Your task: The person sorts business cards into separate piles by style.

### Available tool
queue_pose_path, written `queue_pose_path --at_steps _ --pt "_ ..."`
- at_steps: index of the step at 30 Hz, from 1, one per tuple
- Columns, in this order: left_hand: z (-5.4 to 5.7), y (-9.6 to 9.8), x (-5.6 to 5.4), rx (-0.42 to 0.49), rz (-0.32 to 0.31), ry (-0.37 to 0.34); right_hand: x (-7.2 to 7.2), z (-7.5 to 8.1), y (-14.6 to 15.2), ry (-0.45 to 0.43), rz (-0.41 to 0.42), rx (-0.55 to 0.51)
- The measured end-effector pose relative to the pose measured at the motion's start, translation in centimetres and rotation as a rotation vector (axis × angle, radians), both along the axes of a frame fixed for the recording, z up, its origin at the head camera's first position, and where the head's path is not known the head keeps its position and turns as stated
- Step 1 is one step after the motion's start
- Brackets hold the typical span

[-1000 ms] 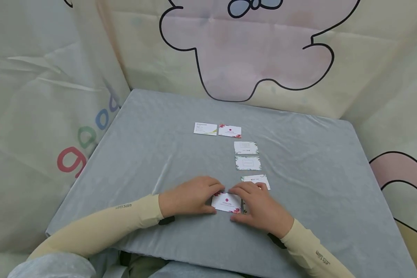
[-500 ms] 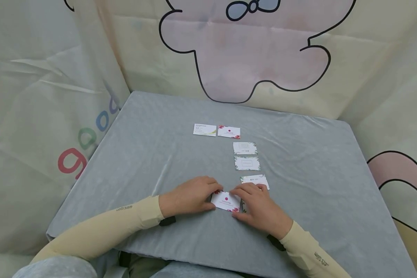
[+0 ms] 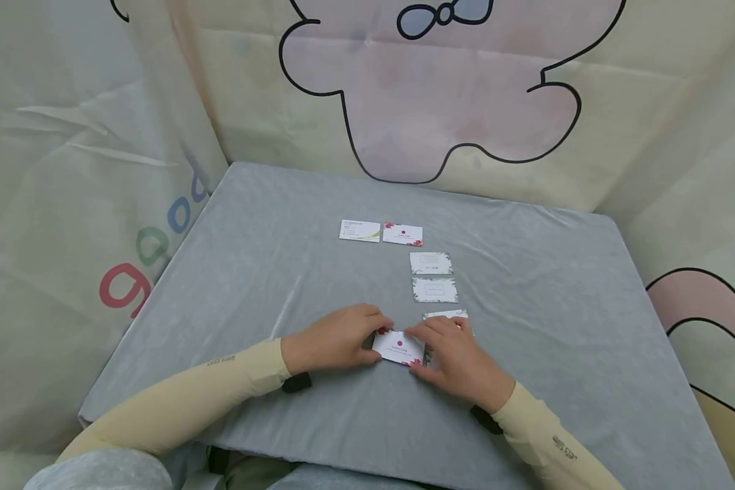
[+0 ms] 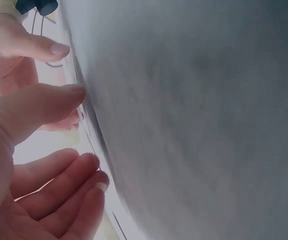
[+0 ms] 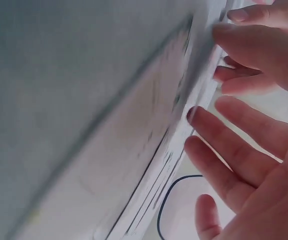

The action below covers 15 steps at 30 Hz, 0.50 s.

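Note:
A white business card with red flower corners (image 3: 399,347) lies between both hands near the table's front. My left hand (image 3: 337,338) holds its left side, thumb at the near edge and fingers at the far corner. My right hand (image 3: 461,359) holds the right side the same way. Beneath the right hand, a leaf-bordered card (image 3: 429,355) shows only as a sliver. Just beyond the right fingers, another leaf-bordered card (image 3: 446,315) is partly covered. In the left wrist view the left thumb (image 4: 59,102) and fingertips stand apart, with the card's thin edge between them.
Farther back, two leaf-bordered cards (image 3: 435,290) form a column. Behind them, a yellow-striped card (image 3: 359,231) and a red-flowered card (image 3: 402,233) lie side by side. Grey cloth covers the table (image 3: 245,272); printed fabric walls (image 3: 465,88) rise behind and at both sides.
Both hands have shifted the red-flowered card slightly away from the body, and it has turned a little. The right hand covers more of the leaf-bordered card beyond it. The other cards stay put.

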<state>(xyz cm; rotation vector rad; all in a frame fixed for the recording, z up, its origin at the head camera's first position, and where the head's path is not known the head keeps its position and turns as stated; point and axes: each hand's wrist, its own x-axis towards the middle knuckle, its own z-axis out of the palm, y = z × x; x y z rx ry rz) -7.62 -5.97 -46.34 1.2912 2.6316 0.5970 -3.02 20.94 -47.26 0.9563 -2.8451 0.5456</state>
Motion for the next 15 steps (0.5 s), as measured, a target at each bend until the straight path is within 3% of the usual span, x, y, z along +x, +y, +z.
queue_pose_path --at_steps 7,15 --pt "0.4 0.3 -3.5 0.002 0.054 0.022 -4.2 0.5 0.5 -0.083 -0.037 -0.037" --pt "1.3 1.6 -10.4 -0.080 0.133 0.084 -11.7 1.4 0.6 -0.144 -0.127 -0.023"
